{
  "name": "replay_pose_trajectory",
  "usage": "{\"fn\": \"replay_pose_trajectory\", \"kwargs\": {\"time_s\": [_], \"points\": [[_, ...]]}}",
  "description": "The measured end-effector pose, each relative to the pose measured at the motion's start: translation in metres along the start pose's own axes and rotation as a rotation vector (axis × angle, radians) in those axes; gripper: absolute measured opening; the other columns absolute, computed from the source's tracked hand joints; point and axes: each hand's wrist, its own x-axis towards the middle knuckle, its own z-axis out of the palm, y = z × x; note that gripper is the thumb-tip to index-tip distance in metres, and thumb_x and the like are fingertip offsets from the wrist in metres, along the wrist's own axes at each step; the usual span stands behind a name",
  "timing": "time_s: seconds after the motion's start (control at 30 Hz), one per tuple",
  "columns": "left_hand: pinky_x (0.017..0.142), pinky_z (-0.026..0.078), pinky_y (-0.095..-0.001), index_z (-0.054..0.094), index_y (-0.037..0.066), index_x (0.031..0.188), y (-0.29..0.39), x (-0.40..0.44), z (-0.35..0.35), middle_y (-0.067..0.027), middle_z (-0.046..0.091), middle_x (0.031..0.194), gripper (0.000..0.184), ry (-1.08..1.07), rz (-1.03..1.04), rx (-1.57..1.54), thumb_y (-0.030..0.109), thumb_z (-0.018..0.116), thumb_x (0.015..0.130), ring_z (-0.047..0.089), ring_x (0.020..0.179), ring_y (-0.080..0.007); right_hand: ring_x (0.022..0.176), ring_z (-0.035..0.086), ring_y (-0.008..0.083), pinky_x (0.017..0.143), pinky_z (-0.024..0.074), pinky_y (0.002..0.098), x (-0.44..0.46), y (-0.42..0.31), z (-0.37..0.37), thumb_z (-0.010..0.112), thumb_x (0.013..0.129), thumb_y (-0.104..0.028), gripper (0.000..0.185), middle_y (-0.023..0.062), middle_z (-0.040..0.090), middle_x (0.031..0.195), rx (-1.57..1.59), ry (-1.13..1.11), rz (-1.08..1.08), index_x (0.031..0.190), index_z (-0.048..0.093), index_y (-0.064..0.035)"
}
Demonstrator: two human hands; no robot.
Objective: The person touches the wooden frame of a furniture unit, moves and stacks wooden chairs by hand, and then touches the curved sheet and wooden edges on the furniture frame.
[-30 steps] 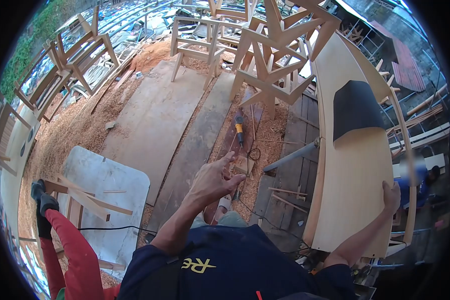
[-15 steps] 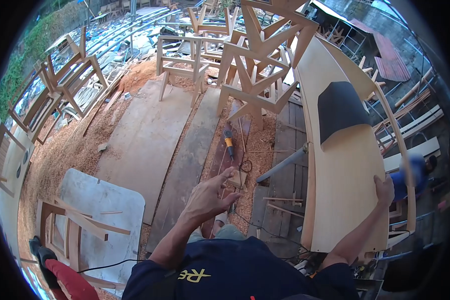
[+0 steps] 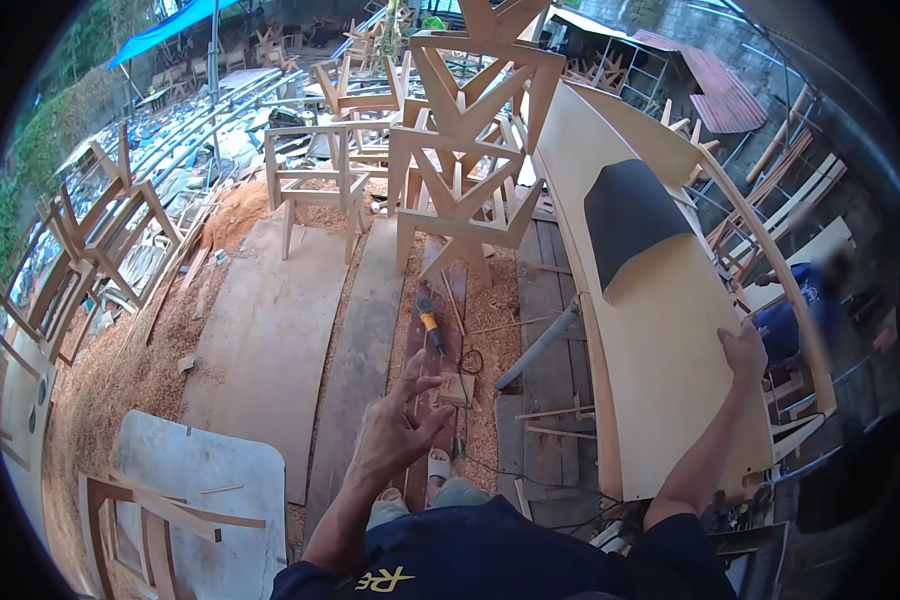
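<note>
My left hand is raised in front of my body, its fingers spread and nothing in it. Below and beyond it, a yellow and black power tool lies on a reddish board. On the right, my right hand rests at the outer edge of a long, pale curved wooden panel; its fingers curl over that edge and are partly hidden. A dark curved sheet lies on the panel further up.
Stacked wooden frames stand ahead. More chair frames are at the left. A white board with wooden parts lies at lower left. A person in blue is beyond the panel. A grey pipe leans near the panel.
The view has tilted up and turned right, so the scene sits lower and further left. The red-sleeved arms of another person have left the view. My left hand stays raised and spread.
</note>
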Motion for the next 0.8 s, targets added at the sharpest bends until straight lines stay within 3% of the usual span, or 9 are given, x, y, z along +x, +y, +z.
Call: {"fn": "replay_pose_trajectory", "kwargs": {"time_s": [0.03, 0.13, 0.23, 0.33, 0.43, 0.53, 0.63, 0.73, 0.8], "points": [[0.058, 0.055, -0.0283, 0.012, 0.015, 0.158, -0.001, 0.002, -0.001, -0.0145, 0.047, 0.147, 0.105, -0.039, -0.063, 0.026, 0.016, 0.082, 0.078, 0.071, 0.077, -0.0181, 0.106, 0.064, 0.0415, 0.089, 0.0495, 0.0491, 0.001, 0.002, 0.000, 0.070, 0.078, -0.043, 0.058, 0.0250, 0.067, 0.111, -0.009, -0.003, 0.004, 0.118, 0.060, -0.0012], [0.064, 0.058, -0.0344, 0.017, 0.016, 0.157, 0.010, -0.003, 0.000, -0.0162, 0.052, 0.143, 0.098, 0.148, 0.182, -0.086, 0.014, 0.078, 0.081, 0.072, 0.076, -0.0246, 0.106, 0.064, 0.0414, 0.090, 0.0494, 0.0491, -0.003, 0.001, -0.001, 0.069, 0.079, -0.043, 0.059, 0.0249, 0.067, 0.111, -0.029, -0.018, 0.011, 0.119, 0.059, -0.0014], [0.064, 0.058, -0.0334, 0.019, 0.016, 0.156, 0.004, 0.002, 0.008, -0.0161, 0.051, 0.144, 0.099, 0.349, 0.535, -0.113, 0.013, 0.080, 0.079, 0.072, 0.083, -0.0243, 0.107, 0.064, 0.0410, 0.090, 0.0493, 0.0489, -0.003, -0.005, -0.004, 0.069, 0.080, -0.043, 0.059, 0.0245, 0.067, 0.112, -0.020, -0.008, 0.010, 0.121, 0.059, -0.0018], [0.070, 0.058, -0.0357, 0.030, 0.015, 0.153, 0.009, -0.004, 0.002, -0.0170, 0.055, 0.139, 0.091, 0.147, 0.344, -0.152, 0.019, 0.081, 0.078, 0.071, 0.092, -0.0252, 0.108, 0.064, 0.0405, 0.091, 0.0492, 0.0487, -0.002, -0.007, -0.001, 0.068, 0.080, -0.043, 0.059, 0.0238, 0.067, 0.114, -0.021, -0.007, 0.022, 0.123, 0.059, -0.0027], [0.080, 0.056, -0.0375, 0.041, 0.014, 0.148, -0.014, -0.001, -0.001, -0.0185, 0.063, 0.128, 0.080, -0.415, 0.103, 0.282, 0.030, 0.079, 0.079, 0.070, 0.099, -0.0276, 0.108, 0.064, 0.0401, 0.092, 0.0492, 0.0488, -0.007, -0.005, -0.006, 0.068, 0.081, -0.043, 0.059, 0.0233, 0.067, 0.115, -0.045, -0.022, 0.086, 0.124, 0.059, -0.0040], [0.085, 0.054, -0.0377, 0.051, 0.012, 0.141, -0.028, -0.011, 0.008, -0.0194, 0.069, 0.113, 0.074, -0.568, 0.088, 0.362, 0.038, 0.076, 0.077, 0.069, 0.098, -0.0308, 0.106, 0.064, 0.0410, 0.091, 0.0500, 0.0495, -0.002, -0.006, -0.002, 0.068, 0.080, -0.044, 0.058, 0.0242, 0.067, 0.112, -0.029, -0.001, 0.067, 0.122, 0.059, -0.0047], [0.085, 0.053, -0.0371, 0.049, 0.011, 0.142, -0.043, -0.016, 0.017, -0.0176, 0.072, 0.103, 0.078, -0.632, 0.014, 0.256, 0.040, 0.077, 0.075, 0.070, 0.095, -0.0321, 0.101, 0.066, 0.0434, 0.087, 0.0516, 0.0510, -0.002, 0.000, 0.006, 0.068, 0.079, -0.046, 0.056, 0.0265, 0.068, 0.106, -0.018, 0.040, 0.047, 0.116, 0.060, -0.0051], [0.087, 0.054, -0.0405, 0.047, 0.016, 0.145, -0.055, -0.018, 0.023, -0.0193, 0.072, 0.106, 0.079, -0.790, -0.267, 0.299, 0.039, 0.078, 0.076, 0.069, 0.101, -0.0342, 0.103, 0.065, 0.0435, 0.088, 0.0511, 0.0510, 0.001, 0.002, 0.007, 0.067, 0.079, -0.047, 0.056, 0.0256, 0.068, 0.107, -0.031, 0.029, 0.064, 0.117, 0.060, -0.0069], [0.087, 0.053, -0.0396, 0.047, 0.017, 0.145, -0.067, -0.023, 0.027, -0.0174, 0.073, 0.104, 0.077, -0.859, -0.308, 0.337, 0.040, 0.077, 0.078, 0.069, 0.102, -0.0338, 0.103, 0.064, 0.0437, 0.090, 0.0506, 0.0510, 0.003, 0.003, 0.009, 0.067, 0.079, -0.048, 0.056, 0.0250, 0.068, 0.107, -0.030, 0.022, 0.068, 0.118, 0.060, -0.0076]]}}
